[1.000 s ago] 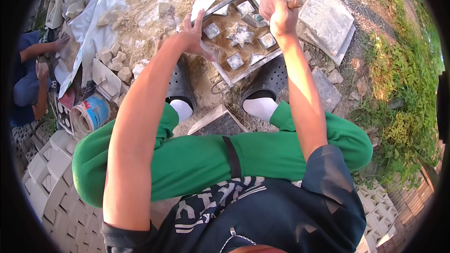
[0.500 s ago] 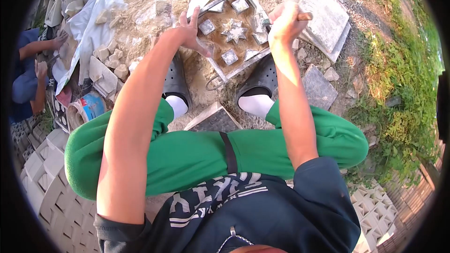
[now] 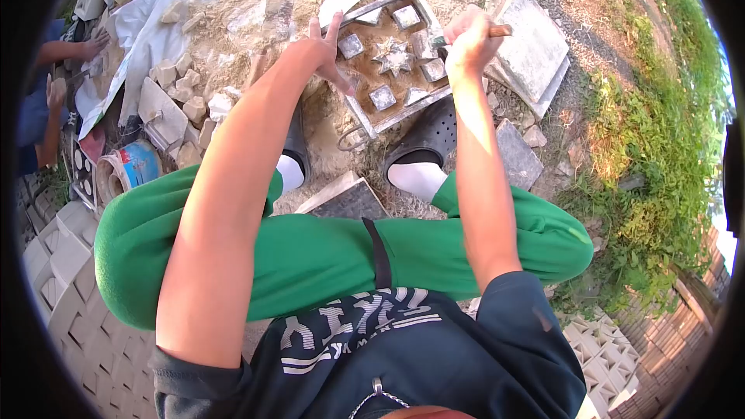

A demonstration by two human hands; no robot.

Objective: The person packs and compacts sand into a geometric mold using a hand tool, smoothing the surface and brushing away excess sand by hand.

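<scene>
Between my feet lies a square metal mould (image 3: 405, 111), with a star-shaped block (image 3: 393, 57) in its middle and several smaller blocks around it, amid brown sandy material. My left hand (image 3: 322, 54) is at the mould's left edge, its fingers spread and nothing held in them. Over the right edge, my right hand (image 3: 472, 45) is closed around a wooden-handled tool (image 3: 500, 30). Its far end reaches toward the mould's right side; my fist hides the middle, and I cannot make out its kind.
Flat slabs (image 3: 535, 43) are stacked right of the mould. Sandy powder (image 3: 248, 0) and broken chunks (image 3: 182, 81) lie to the left, by a bucket (image 3: 140, 163). Another person's hands (image 3: 93, 46) are at far left. Cast blocks (image 3: 93, 318) cover the lower left.
The whole view has shifted slightly. My left hand stays spread at the mould's left edge, and my right hand still grips the tool over the right side.
</scene>
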